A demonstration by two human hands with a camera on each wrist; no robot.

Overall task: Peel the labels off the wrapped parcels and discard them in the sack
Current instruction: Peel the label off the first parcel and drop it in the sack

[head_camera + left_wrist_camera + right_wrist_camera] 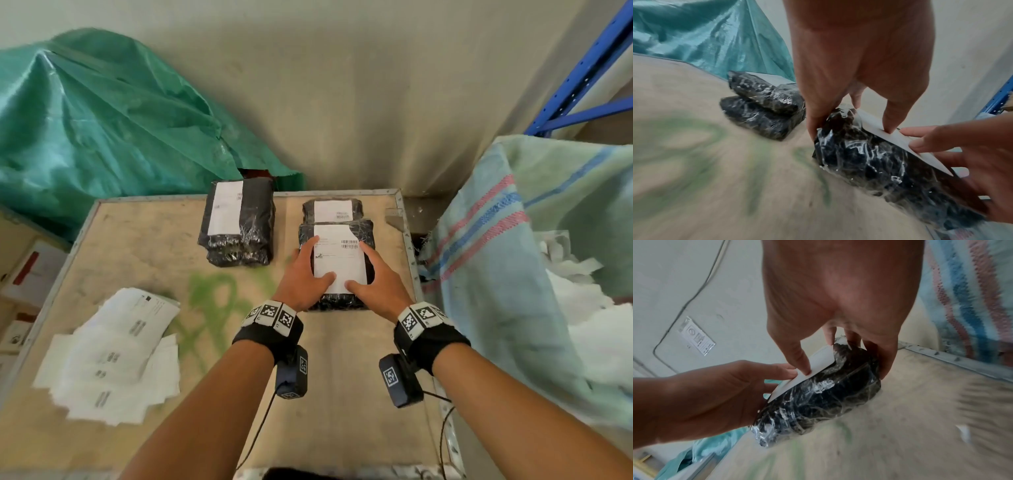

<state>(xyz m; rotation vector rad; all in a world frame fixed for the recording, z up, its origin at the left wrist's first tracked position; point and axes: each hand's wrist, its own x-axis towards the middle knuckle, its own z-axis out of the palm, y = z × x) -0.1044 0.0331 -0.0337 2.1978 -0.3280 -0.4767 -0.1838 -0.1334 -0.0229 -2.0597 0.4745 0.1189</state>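
A black wrapped parcel (335, 302) with a white label (339, 265) lies on the right half of the wooden table (342, 377). My left hand (306, 270) grips its left side and my right hand (373, 274) grips its right side, both thumbs resting on the label. The left wrist view shows my left hand (849, 81) with the thumb on the label (871, 123) and fingers down the parcel (879, 170) side. In the right wrist view my right hand (838, 321) clasps the parcel (828, 399) the same way. The striped woven sack (496, 222) stands open to the right.
A second labelled parcel (332, 209) lies just behind the held one, and a stack of labelled parcels (236, 222) sits left of it. Loose white label sheets (113, 356) are piled at the table's left front. A green tarp (102, 120) covers something behind.
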